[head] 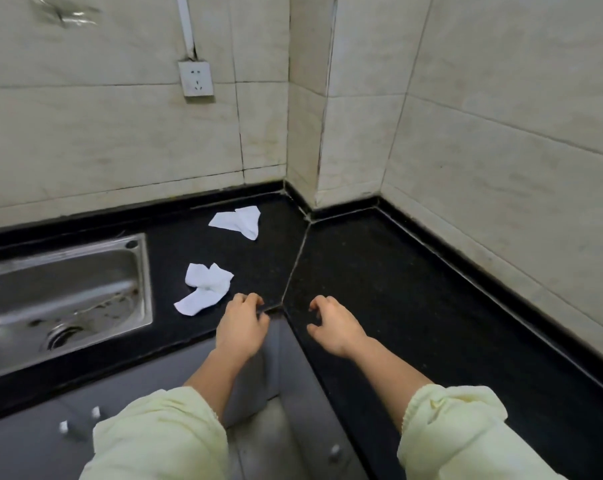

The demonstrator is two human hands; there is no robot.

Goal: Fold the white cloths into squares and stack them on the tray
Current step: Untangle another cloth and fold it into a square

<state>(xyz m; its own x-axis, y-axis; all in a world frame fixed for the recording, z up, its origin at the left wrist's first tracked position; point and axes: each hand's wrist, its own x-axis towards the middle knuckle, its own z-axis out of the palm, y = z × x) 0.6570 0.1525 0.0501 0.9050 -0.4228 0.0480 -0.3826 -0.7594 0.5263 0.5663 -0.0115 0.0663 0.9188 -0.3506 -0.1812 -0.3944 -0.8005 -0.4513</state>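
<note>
Two crumpled white cloths lie on the black countertop (414,306). The nearer cloth (204,289) sits just left of and beyond my left hand (242,325). The farther cloth (239,221) lies close to the back wall near the corner. My left hand rests at the counter's front edge with fingers curled and apart, holding nothing. My right hand (333,325) hovers over the counter to the right of the seam, fingers spread and bent, also empty. No tray is in view.
A steel sink (61,292) is set into the counter at the left. Tiled walls meet in a jutting corner column (308,133) at the back. A wall socket (196,79) hangs above. Grey cabinet fronts (33,441) with knobs lie below the counter.
</note>
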